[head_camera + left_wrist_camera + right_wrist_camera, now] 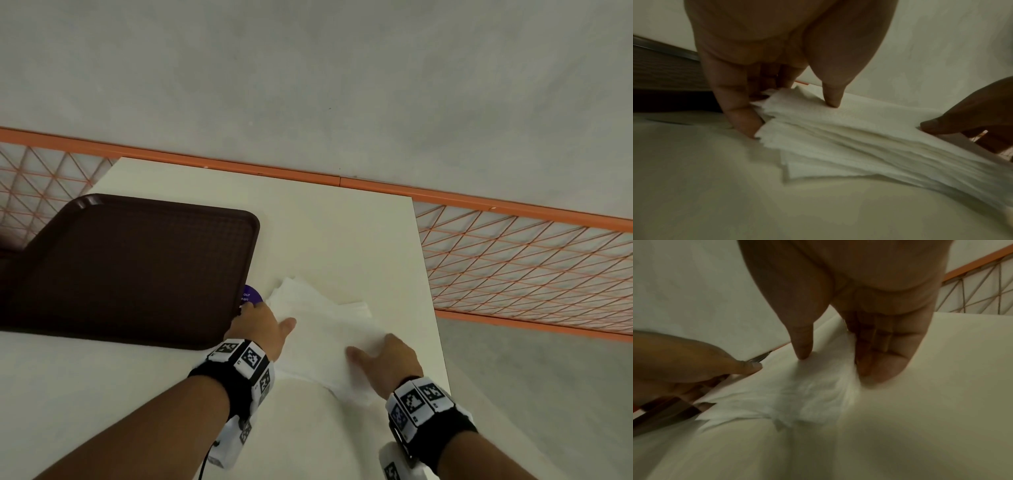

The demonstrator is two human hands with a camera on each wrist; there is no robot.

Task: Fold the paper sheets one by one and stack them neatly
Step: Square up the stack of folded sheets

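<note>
A loose stack of white paper sheets (325,329) lies on the cream table (342,240), its edges fanned unevenly (859,138). My left hand (260,322) holds the stack's left edge: the thumb (831,97) presses on top and the fingers (744,116) stand against the side, tips on the table. My right hand (387,363) holds the opposite edge the same way, thumb (802,350) on top and bent fingers (879,366) against the side of the stack (797,394). The lower sheets are hidden under the top one.
A dark brown tray (130,267) lies just left of my left hand, half covering a purple round sticker (251,295). The table's right edge (442,342) runs close to my right hand. An orange mesh fence (513,267) stands beyond the table.
</note>
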